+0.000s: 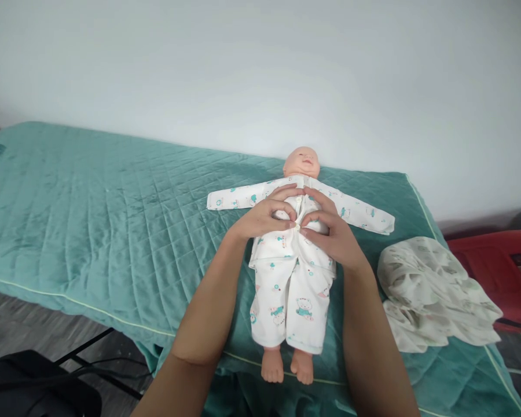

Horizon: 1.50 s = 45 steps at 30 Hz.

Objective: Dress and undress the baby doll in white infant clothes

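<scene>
A baby doll (301, 161) lies on its back, feet towards me, in a white printed pajama top (271, 243) and matching pants (269, 307). Its sleeves stretch out to both sides. Over the doll's belly, my left hand (275, 211) pinches one front edge of the top with thumb and forefinger. Opposite it, my right hand (327, 226) pinches the other edge, its fingertips close to the left ones. A small light button shows between the fingertips; whether it is through its hole I cannot tell. Above them the front edges meet near the neck.
A green quilted cover (113, 231) spreads over the table under the doll. To the right lies a crumpled pale printed cloth (434, 295), with a red plastic chair (499, 266) beyond it. A black bag-like object (39, 382) is at the lower left. A white wall (243, 69) stands behind.
</scene>
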Each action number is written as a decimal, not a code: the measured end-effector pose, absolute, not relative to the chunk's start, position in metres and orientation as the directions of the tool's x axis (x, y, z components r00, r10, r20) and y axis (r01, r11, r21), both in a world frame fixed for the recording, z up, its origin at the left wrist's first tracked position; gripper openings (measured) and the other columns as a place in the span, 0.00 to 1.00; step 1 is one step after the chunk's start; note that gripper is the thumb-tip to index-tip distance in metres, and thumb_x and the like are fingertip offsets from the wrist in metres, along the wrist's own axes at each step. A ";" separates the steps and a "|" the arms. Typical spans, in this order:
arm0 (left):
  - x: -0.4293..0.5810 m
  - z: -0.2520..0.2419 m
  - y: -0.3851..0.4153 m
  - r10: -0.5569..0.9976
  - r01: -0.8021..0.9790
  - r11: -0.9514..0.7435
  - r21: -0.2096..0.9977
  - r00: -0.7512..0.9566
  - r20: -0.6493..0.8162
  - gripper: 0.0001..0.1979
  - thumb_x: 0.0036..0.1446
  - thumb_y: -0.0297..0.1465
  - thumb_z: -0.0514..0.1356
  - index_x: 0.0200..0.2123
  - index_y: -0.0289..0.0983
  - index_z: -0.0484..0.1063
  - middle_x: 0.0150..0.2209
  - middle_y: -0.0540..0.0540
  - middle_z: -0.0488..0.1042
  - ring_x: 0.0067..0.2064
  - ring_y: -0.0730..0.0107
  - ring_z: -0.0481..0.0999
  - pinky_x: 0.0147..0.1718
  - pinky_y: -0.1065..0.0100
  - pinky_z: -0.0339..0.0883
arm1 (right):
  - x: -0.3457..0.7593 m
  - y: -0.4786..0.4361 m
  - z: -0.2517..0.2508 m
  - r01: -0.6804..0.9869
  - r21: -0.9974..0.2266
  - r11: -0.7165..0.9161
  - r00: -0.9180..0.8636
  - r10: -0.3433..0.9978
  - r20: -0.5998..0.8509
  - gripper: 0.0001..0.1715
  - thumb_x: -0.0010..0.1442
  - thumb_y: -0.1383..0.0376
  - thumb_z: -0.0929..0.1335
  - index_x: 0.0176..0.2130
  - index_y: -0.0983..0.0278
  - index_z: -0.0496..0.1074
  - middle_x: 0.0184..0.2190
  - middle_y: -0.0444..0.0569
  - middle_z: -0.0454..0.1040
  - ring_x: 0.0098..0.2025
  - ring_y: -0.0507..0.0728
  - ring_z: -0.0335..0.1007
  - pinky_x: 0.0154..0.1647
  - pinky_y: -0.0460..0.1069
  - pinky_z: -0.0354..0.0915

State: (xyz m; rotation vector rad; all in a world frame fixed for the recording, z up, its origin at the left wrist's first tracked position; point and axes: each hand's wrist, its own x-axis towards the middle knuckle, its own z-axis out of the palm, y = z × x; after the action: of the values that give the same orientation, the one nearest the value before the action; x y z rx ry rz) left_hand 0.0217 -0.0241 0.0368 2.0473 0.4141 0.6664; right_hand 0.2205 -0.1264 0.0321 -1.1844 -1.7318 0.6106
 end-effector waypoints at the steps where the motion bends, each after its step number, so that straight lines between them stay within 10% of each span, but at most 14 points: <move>1: 0.021 0.037 -0.024 0.529 0.037 -0.521 0.853 0.799 0.288 0.08 0.56 0.38 0.66 0.32 0.39 0.78 0.69 0.46 0.61 0.74 0.52 0.48 0.70 0.48 0.46 | 0.220 -0.126 0.032 0.452 -0.790 0.414 -0.111 0.905 0.410 0.05 0.60 0.57 0.73 0.34 0.55 0.76 0.70 0.38 0.57 0.74 0.62 0.45 0.74 0.64 0.43; 36: 0.024 0.034 -0.028 0.551 -0.017 -0.477 0.879 0.773 0.314 0.09 0.53 0.39 0.69 0.32 0.40 0.79 0.68 0.46 0.63 0.74 0.55 0.49 0.71 0.50 0.43 | 0.209 -0.126 0.033 0.458 -0.787 0.414 -0.017 0.889 0.458 0.07 0.61 0.57 0.72 0.34 0.55 0.72 0.64 0.44 0.65 0.70 0.61 0.54 0.72 0.64 0.50; 45: 0.023 0.007 -0.027 0.973 -0.542 -0.004 0.840 0.193 0.128 0.14 0.49 0.36 0.71 0.33 0.39 0.70 0.50 0.46 0.78 0.48 0.64 0.78 0.49 0.63 0.70 | 0.221 -0.117 0.012 0.052 -0.908 0.416 0.466 0.794 0.390 0.09 0.61 0.58 0.71 0.33 0.59 0.68 0.56 0.48 0.73 0.62 0.63 0.66 0.66 0.64 0.60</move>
State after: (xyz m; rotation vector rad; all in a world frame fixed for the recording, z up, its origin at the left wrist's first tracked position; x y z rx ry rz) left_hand 0.0226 -0.0269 0.0070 0.9278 0.5970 1.3112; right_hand 0.2206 -0.1168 0.0115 -1.0503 -0.9896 0.5764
